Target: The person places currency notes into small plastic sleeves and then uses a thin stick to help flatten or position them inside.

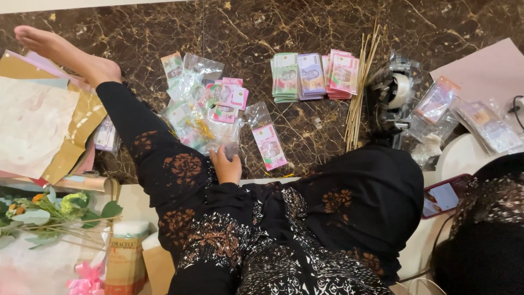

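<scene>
Fingers of the one visible hand curl down onto the near edge of the pile of clear sleeved banknotes on the marble floor; pinching one sleeve alone should avoid dragging neighbours.

— What sort of place is this, do you think?

— A home, I'd say, with craft work spread over the dark brown gold-veined marble floor. Someone sits on it barefoot.

— And around the stacked green and pink banknotes?

— Just right of them lie thin bamboo sticks, then a black tape dispenser. Well to the left are gold and cream wrapping paper sheets, and below those, artificial green-leaved flowers and a pink ribbon bow.
</scene>
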